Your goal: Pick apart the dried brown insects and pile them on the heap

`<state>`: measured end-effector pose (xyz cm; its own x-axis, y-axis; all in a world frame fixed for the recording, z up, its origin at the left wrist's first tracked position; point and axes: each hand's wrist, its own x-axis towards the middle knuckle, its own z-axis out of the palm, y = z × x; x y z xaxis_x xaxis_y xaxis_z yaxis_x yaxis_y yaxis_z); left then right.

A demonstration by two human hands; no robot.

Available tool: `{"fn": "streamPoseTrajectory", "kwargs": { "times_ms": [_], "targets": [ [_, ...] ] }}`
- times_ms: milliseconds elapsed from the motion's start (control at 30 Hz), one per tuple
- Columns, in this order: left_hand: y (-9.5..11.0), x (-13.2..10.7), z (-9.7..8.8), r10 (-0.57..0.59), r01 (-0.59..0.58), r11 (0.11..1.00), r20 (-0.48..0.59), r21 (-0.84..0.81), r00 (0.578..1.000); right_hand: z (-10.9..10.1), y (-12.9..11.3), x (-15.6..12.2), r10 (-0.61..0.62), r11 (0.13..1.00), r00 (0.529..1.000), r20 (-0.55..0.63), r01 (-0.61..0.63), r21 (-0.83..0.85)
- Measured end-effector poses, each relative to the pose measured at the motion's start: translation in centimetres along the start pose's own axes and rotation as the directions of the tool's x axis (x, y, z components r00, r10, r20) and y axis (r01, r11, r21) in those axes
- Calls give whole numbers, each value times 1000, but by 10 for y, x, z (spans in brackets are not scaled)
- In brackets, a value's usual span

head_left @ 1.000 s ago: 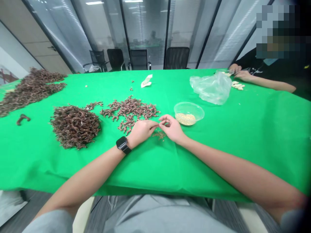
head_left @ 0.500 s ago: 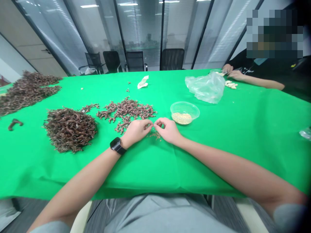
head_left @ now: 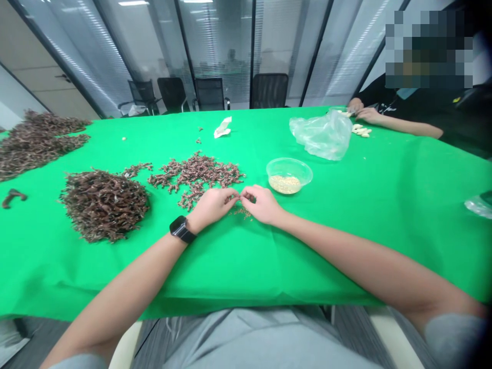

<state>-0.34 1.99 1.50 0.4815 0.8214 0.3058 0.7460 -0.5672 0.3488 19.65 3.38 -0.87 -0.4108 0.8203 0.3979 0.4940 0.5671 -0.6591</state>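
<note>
My left hand (head_left: 211, 206) and my right hand (head_left: 260, 204) meet at the fingertips above the green tablecloth (head_left: 307, 256). A small dried brown sprig (head_left: 231, 198) shows at my left fingertips, and the fingers hide most of it. Just below my hands lies a small scatter of tan seeds (head_left: 242, 212). Behind them spreads a loose layer of dried brown pods (head_left: 196, 176). A large heap of the same pods (head_left: 103, 206) sits left of my left wrist, which wears a black smartwatch (head_left: 181, 229).
A clear plastic bowl (head_left: 289, 175) holds pale seeds. Farther back are a crumpled plastic bag (head_left: 321, 136) and a white paper scrap (head_left: 223, 127). A co-worker's hands (head_left: 363, 114) rest near white pieces (head_left: 361, 130). More pods (head_left: 38, 146) lie at far left.
My fingertips have drawn closer together and now meet over the seed scatter. The whole view has shifted slightly, with the table contents sliding left in the frame.
</note>
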Motion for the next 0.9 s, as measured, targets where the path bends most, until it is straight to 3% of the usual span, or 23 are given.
{"fn": "streamPoseTrajectory", "kwargs": {
  "times_ms": [100,200,267,333,400,467,700,900],
  "targets": [
    [1,0,0,-29,27,995,-18,-92,999,-1,-2,0,-3,1000,999,-34,4,15],
    [3,1,-2,-122,101,936,-42,-338,992,-1,-4,-1,6,997,994,-112,2,71],
    [4,3,-2,-207,160,788,-11,-595,978,-1,-4,-1,26,993,987,-161,-7,117],
    [5,6,-1,-248,200,558,68,-805,966,-1,-4,-1,56,987,979,-197,-24,161],
    [5,8,0,-232,217,370,136,-903,963,1,-2,0,75,979,973,-217,-31,202],
    [4,9,3,-210,214,287,157,-934,965,1,-1,1,74,972,970,-231,-18,236],
    [-6,8,13,-251,216,299,142,-929,958,1,-3,2,61,975,953,-298,7,220],
    [-2,7,12,-191,207,410,139,-888,972,2,-9,0,6,983,962,-273,45,181]
  ]
}}
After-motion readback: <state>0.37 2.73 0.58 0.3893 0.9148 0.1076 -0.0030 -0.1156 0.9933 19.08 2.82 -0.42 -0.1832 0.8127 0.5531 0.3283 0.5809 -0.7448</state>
